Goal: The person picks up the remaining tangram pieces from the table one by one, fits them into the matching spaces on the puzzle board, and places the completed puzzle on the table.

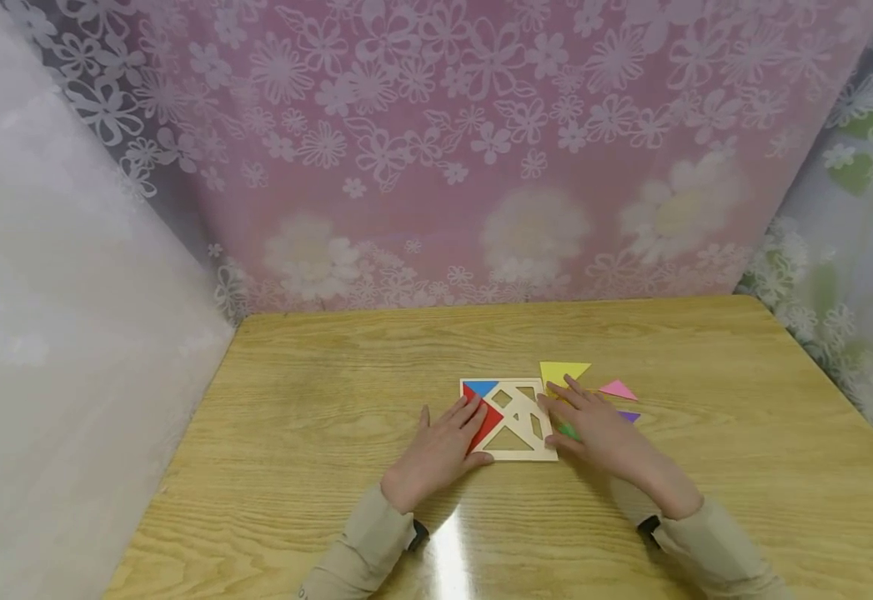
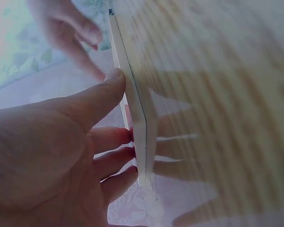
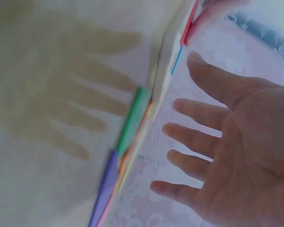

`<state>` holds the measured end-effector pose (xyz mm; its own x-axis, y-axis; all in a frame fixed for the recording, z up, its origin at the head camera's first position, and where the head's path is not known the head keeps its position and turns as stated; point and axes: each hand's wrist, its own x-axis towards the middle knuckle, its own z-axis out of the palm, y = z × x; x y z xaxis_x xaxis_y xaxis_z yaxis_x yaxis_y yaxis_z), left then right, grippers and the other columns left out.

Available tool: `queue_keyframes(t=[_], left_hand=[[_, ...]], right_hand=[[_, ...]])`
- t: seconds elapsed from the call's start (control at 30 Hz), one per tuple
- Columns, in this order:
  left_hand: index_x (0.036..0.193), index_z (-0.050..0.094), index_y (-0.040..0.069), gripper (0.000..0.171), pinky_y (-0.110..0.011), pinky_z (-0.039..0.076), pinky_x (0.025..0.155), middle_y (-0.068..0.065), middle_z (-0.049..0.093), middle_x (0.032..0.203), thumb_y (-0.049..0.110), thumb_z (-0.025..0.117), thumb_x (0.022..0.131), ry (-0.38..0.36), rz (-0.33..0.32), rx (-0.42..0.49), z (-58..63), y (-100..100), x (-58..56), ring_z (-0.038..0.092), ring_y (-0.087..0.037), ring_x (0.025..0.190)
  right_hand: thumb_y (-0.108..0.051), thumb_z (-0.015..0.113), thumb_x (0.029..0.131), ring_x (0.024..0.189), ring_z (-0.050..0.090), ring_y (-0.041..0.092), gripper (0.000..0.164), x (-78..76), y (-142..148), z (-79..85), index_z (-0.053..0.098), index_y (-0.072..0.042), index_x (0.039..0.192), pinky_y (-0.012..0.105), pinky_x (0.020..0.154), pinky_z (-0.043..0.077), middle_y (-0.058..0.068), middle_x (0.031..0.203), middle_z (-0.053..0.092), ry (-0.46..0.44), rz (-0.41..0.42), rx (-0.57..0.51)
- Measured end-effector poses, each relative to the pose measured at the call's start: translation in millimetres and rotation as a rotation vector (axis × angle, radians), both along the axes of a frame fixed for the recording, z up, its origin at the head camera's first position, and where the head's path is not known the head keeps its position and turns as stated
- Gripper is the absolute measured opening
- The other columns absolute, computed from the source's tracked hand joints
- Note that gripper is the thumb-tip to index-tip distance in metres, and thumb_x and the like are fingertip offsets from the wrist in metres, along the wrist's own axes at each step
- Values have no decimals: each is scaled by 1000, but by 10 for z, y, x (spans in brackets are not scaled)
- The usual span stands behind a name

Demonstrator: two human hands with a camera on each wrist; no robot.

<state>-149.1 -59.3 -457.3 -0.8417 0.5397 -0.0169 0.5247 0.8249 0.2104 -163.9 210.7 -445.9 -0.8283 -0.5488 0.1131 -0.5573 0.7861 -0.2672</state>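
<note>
A pale wooden tangram board (image 1: pixel 509 455) lies on the table, with a red triangle (image 1: pixel 493 423) and a blue triangle (image 1: pixel 482 388) in its left slots. The other cut-outs show bare. My left hand (image 1: pixel 439 446) rests on the board's left side, fingertips on the red triangle, its thumb (image 2: pixel 106 94) at the near edge. Fingers spread, my right hand (image 1: pixel 597 425) hovers at the board's right edge; the right wrist view shows its palm apart from the pieces. Beneath or beside it lie a green piece (image 3: pixel 134 118), a purple piece (image 1: pixel 629 416) and a yellow triangle (image 1: pixel 562 371). An orange piece is mostly hidden.
A pink triangle (image 1: pixel 619 390) lies right of the yellow one. The wood-grain table (image 1: pixel 316 383) extends around the board. Flowered curtains (image 1: pixel 436 167) hang behind it and on both sides.
</note>
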Motion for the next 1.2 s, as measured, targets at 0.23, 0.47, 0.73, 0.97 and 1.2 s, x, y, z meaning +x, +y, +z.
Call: queue_keyframes(t=[0.23, 0.47, 0.73, 0.97, 1.2], left_hand=[[156, 41, 7, 71, -68, 31, 111, -7, 35, 163, 48, 59, 100, -6, -2, 3, 2, -2, 11, 32, -24, 151], [156, 41, 9, 71, -67, 31, 112, -6, 35, 163, 49, 58, 100, -6, -1, -11, -9, -1, 4, 31, -22, 151], [155, 42, 8, 71, -67, 32, 111, -7, 36, 162, 50, 57, 100, 17, -3, -21, -5, -7, 6, 33, -23, 150], [156, 41, 8, 70, -67, 31, 112, -7, 34, 163, 49, 56, 101, 3, 0, -23, 13, -1, 11, 31, -24, 151], [156, 40, 8, 71, -67, 32, 112, -7, 34, 163, 49, 55, 101, 3, -2, -29, 15, 2, 20, 31, -24, 151]], right_hand=[[-17, 73, 94, 133, 45, 55, 50, -382, 108, 64, 60, 3, 138, 66, 104, 40, 30, 139, 56, 77, -10, -33], [-8, 72, 93, 127, 51, 52, 46, -739, 158, 2, 61, 3, 136, 64, 103, 43, 30, 137, 56, 41, 12, 18], [-12, 74, 93, 131, 46, 54, 51, -849, 176, -36, 59, 1, 140, 63, 103, 42, 33, 148, 45, -128, -14, 57], [-8, 76, 90, 131, 45, 54, 49, -853, 170, -11, 60, 2, 136, 63, 105, 41, 33, 150, 42, -191, -61, 28], [-6, 77, 89, 129, 49, 51, 54, -823, 201, -2, 53, 9, 135, 61, 106, 41, 32, 140, 53, -241, -105, -79]])
